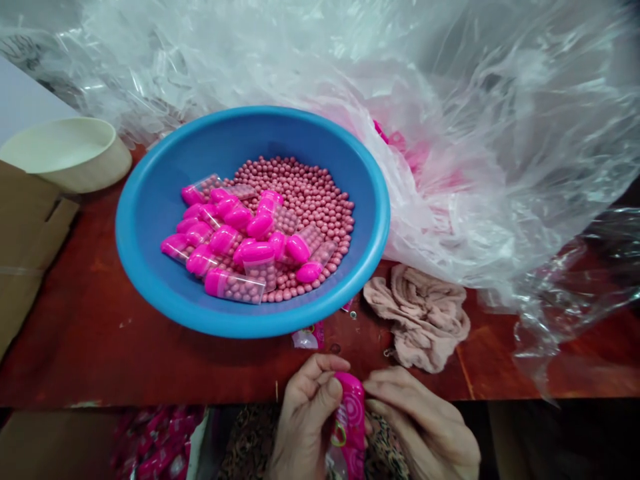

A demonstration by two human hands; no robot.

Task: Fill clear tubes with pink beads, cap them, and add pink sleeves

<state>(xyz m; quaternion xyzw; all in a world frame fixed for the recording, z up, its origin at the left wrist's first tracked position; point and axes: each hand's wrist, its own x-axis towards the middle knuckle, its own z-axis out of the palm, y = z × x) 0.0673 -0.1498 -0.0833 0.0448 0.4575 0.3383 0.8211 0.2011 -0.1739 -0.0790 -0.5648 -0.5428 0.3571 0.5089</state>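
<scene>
Near the table's front edge, my left hand (310, 413) is closed around a small pink-capped bottle (350, 427) in a printed pink label sleeve. The bottle stands nearly upright, cap end up, with a paler patch low on its left side. From the other side, my right hand (423, 417) has its bent fingers and thumb against the bottle. Just beyond them is a blue basin (250, 325) with pink beads (310, 207) inside. Several clear bottles with bright pink caps (235, 285) lie on the beads, filled with the same beads.
A crumpled beige cloth (425, 317) lies right of the basin. Clear plastic bags (475, 133) heap up behind and to the right. At left are a cream bowl (75, 160) and a cardboard box (30, 233). Pink printed pieces (155, 443) fill a box below the table edge.
</scene>
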